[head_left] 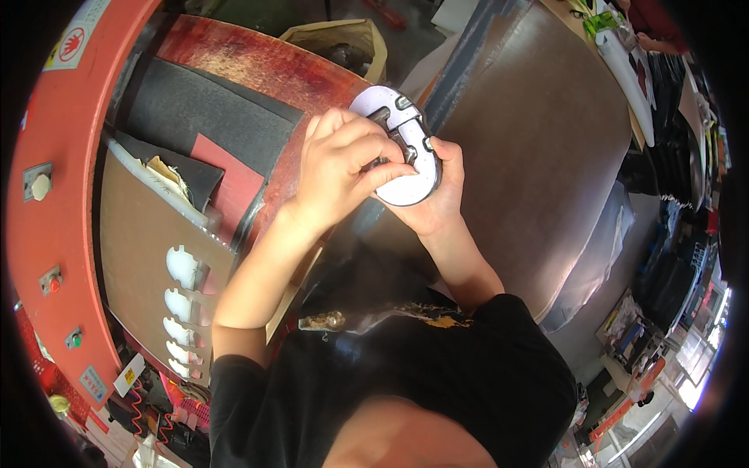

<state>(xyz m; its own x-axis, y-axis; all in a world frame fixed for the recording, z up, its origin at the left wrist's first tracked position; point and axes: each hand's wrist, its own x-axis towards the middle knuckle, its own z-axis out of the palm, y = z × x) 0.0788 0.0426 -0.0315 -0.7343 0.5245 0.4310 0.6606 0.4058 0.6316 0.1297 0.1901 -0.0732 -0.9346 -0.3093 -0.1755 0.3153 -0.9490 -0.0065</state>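
My right hand [437, 191] holds an oval, dark-edged cutting die [427, 129] from below and from its right side, the thumb on its edge. White speckled material [409, 189] fills the die between dark inner bars and notches. Over the die's left side, my left hand [339, 160] is closed, thumb and forefinger pinched together at the inner part. What lies between those fingertips is hidden. Both hands are raised over the table's near edge, in front of my black shirt.
At the left stands an orange-red machine frame [58, 203] with buttons. Beside it lies a brown sheet [140, 257] with a row of cut-outs, near dark sheets [203, 109] and a red piece [234, 183]. A large brown sheet [538, 132] covers the right; a sack [367, 47] stands behind.
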